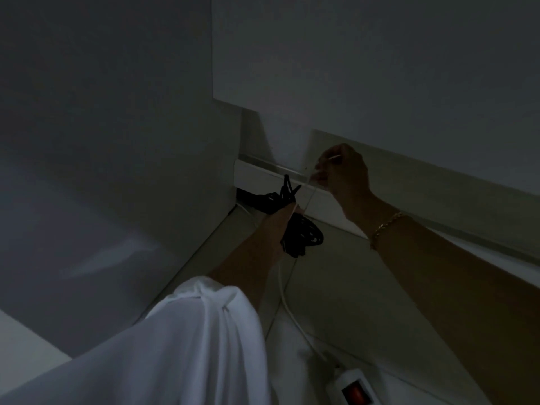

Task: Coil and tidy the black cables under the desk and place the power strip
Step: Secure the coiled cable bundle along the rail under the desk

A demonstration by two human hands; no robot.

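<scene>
2 hands: right hand point(342, 173) pinches thin white plastic tie point(309, 188); left hand point(285, 214) is buried in the coil, grip cannot be told.
Coil: bundled black cables point(304, 235), just below right hand.
Strip: white plastic power strip point(355, 388) with red switch, well behind both hands.
Advice: pull the tie steadily along its length and keep the loops gathered.

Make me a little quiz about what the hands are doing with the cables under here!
1. True or false: the right hand pinches a thin white tie that runs down to the black cable bundle.
2. Which wrist wears the gold bracelet? A: left. B: right.
3. Fill in: the power strip on the floor has a ___ switch.

Key: 1 true; 2 B; 3 red.
</scene>
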